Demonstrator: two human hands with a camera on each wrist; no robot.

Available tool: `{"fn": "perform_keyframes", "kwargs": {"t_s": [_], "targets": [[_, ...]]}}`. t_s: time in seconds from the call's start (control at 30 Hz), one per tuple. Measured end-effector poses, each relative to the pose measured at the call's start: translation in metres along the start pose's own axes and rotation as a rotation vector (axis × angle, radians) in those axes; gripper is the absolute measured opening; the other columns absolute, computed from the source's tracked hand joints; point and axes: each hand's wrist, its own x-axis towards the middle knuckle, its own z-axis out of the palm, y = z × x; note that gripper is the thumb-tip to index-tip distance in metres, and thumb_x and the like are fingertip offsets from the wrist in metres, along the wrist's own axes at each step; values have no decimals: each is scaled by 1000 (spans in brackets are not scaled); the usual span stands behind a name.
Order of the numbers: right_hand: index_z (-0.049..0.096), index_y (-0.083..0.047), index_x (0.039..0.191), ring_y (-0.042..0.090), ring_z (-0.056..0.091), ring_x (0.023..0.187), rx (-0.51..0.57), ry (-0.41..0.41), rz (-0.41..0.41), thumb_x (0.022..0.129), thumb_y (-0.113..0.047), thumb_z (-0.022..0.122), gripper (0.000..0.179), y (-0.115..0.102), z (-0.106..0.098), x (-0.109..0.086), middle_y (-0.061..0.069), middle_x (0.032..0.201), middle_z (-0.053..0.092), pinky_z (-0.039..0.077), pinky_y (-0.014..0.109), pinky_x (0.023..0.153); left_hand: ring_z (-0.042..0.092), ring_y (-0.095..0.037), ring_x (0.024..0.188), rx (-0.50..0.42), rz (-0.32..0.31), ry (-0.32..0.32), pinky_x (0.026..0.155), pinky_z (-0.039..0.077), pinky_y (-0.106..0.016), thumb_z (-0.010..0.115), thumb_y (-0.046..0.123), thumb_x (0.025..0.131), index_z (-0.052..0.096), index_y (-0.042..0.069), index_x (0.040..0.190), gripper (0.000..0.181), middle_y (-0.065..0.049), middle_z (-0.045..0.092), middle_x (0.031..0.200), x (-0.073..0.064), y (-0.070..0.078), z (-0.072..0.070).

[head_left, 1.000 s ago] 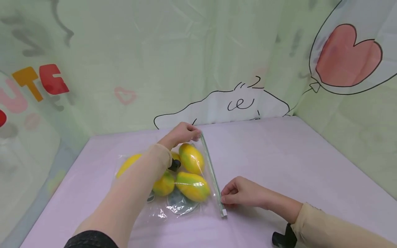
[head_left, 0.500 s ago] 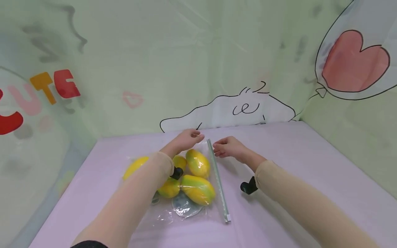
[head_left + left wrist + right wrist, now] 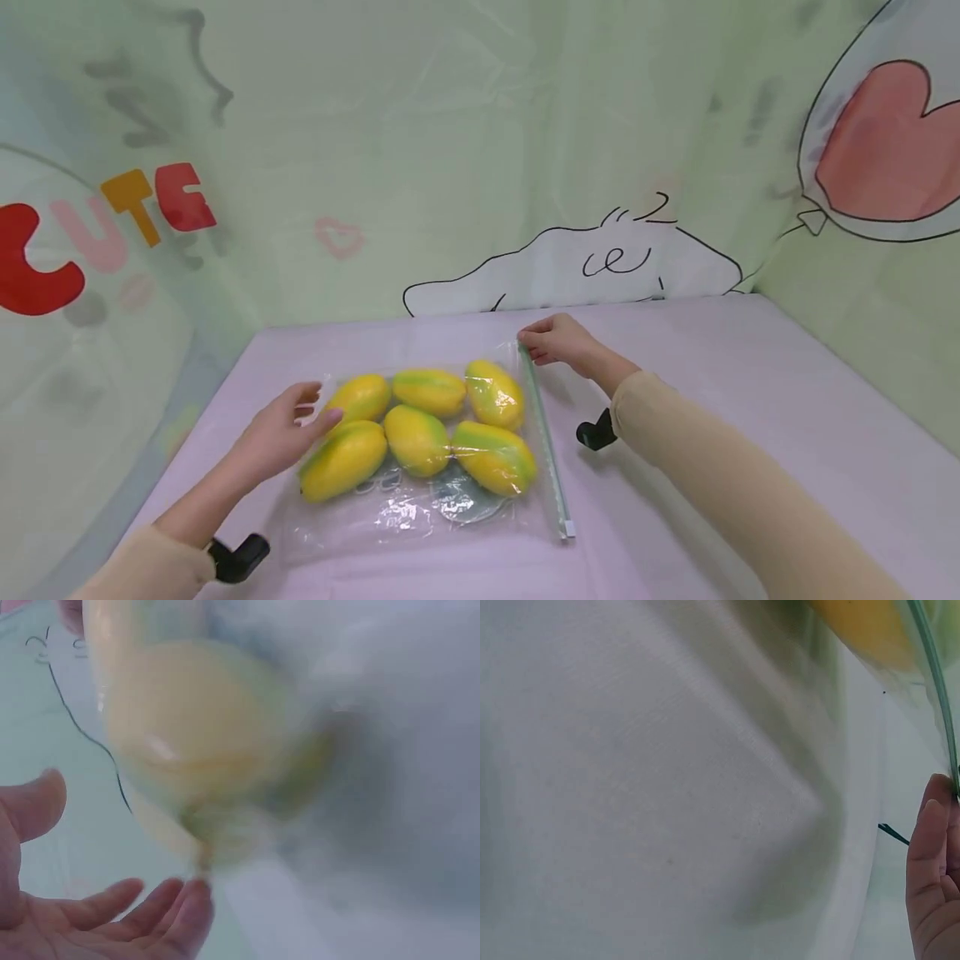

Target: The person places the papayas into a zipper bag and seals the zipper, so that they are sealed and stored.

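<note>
Several yellow mangoes (image 3: 495,458) with green patches lie inside a clear slider zip bag (image 3: 352,533), flat on the table. The bag's green zip strip (image 3: 547,442) runs along its right side, with a white slider (image 3: 568,529) at the near end. At the strip's far end my right hand (image 3: 562,342) pinches the corner; the right wrist view shows its fingertips on the green strip (image 3: 934,671). My left hand (image 3: 281,429) is at the bag's left end, fingers apart and thumb over a mango. In the left wrist view, nothing lies between thumb and fingers beside a blurred mango (image 3: 195,712).
The bag lies on a pale lilac tabletop (image 3: 697,392). A light green curtain (image 3: 465,150) with printed drawings stands behind the table and along both sides. A dark wrist camera mount (image 3: 597,431) hangs under the right wrist, another (image 3: 242,558) under the left.
My right hand has moved from the strip's near end to its far corner and pinches it. My left hand has left that corner and moved to the bag's left end, uncovering more mangoes.
</note>
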Motion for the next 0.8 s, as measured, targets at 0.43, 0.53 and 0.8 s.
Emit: {"fn": "perform_keyframes", "kwargs": {"t_s": [0.43, 0.53, 0.8], "targets": [[62, 3, 134, 19, 65, 94, -22, 48, 45, 103, -24, 63, 42, 3, 1, 11, 18, 122, 68, 59, 25, 86, 68, -13, 84, -413, -420, -192, 79, 60, -31, 73, 26, 96, 61, -11, 125, 49, -3, 75, 95, -65, -64, 29], [63, 3, 133, 17, 64, 89, -8, 60, 62, 102, -24, 64, 41, 4, 0, 10, 15, 117, 69, 58, 20, 80, 68, -13, 79, -450, -461, -182, 76, 60, -29, 74, 22, 95, 66, -6, 115, 36, -3, 75, 88, -68, -65, 34], [63, 5, 132, 15, 62, 83, 11, 65, 79, 102, -22, 65, 40, 12, -3, 7, 12, 109, 69, 57, 18, 75, 70, -8, 81, -667, -342, -328, 75, 60, -23, 66, 13, 99, 64, -3, 108, 18, 0, 76, 88, -79, -80, 33]]}}
